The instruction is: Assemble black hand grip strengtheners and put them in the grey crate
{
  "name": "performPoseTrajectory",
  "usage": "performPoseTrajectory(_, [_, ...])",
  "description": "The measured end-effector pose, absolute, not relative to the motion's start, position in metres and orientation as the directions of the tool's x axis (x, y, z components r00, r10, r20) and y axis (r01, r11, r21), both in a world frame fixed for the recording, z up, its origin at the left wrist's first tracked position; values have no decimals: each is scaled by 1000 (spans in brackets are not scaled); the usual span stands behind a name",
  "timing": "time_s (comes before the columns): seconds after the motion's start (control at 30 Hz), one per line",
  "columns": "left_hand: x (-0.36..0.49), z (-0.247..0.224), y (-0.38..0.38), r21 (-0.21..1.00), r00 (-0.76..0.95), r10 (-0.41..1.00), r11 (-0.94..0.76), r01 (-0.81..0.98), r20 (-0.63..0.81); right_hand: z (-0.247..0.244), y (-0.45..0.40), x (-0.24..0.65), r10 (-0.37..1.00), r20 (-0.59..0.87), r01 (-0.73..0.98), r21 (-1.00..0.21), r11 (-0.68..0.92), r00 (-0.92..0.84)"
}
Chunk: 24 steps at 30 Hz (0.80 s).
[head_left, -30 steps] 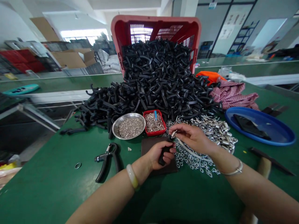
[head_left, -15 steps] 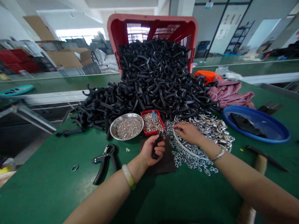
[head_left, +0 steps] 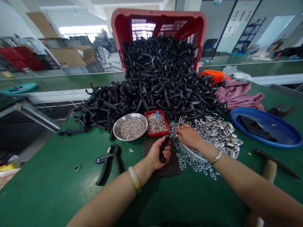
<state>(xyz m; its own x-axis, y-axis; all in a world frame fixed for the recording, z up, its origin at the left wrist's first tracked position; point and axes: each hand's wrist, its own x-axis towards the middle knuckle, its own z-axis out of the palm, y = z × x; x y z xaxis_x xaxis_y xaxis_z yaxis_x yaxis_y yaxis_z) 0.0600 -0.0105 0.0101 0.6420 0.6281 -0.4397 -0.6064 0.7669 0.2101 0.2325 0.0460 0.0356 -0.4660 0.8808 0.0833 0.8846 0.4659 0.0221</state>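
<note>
My left hand (head_left: 159, 155) is closed round a black plastic handle (head_left: 163, 150), held upright above a dark square pad (head_left: 167, 168). To its right, my right hand (head_left: 188, 136) is over the heap of small shiny metal links (head_left: 193, 160), its fingers pinched together. Whatever is between those fingertips is too small to make out. A curved white strip (head_left: 195, 153) lies among the links below the right hand. Behind my left hand are a red tray of metal pins (head_left: 156, 123) and a steel bowl of small metal parts (head_left: 130, 126). An assembled hand grip exerciser (head_left: 109, 164) lies to the left.
A red crate (head_left: 159, 14) lies tipped toward me, spilling a big pile of black handles (head_left: 156, 82). Metal springs (head_left: 222, 132) lie right of the links. Farther right are a blue tray (head_left: 288, 132) with a phone, a checked cloth (head_left: 241, 94) and a hammer (head_left: 270, 170). A metal ring (head_left: 77, 167) lies left.
My right hand has drawn slightly down and closer to my left hand, its fingers now pinched. My left hand keeps the black handle. The whole view has shifted a little.
</note>
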Motion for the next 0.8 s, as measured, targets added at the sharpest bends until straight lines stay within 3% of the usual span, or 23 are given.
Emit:
performPoseTrajectory(0.07, [64, 10, -10, 206, 620, 628, 761, -615, -471, 39, 43, 234, 877, 110, 877, -66, 476, -468])
performPoseTrajectory(0.17, [70, 9, -9, 230, 602, 625, 764, -604, -497, 45, 37, 230, 886, 151, 835, -297, 464, -438])
performPoseTrajectory(0.23, [73, 7, -9, 250, 608, 628, 766, -592, -486, 50, 31, 225, 887, 171, 810, -362, 461, -428])
performPoseTrajectory(0.43, [81, 3, -15, 269, 577, 658, 739, -618, -484, 58, 19, 213, 845, 63, 837, -117, 535, -531])
performPoseTrajectory(0.57, [87, 8, -18, 353, 469, 687, 706, -614, -555, 62, 19, 214, 844, -37, 845, -30, 534, -535])
performPoseTrajectory(0.67, [91, 11, -17, 402, 397, 738, 647, -648, -546, 66, 18, 215, 838, -98, 844, -69, 532, -537])
performPoseTrajectory(0.8, [93, 12, -14, 453, 353, 786, 591, -667, -507, 63, 17, 215, 854, -74, 843, -224, 490, -516])
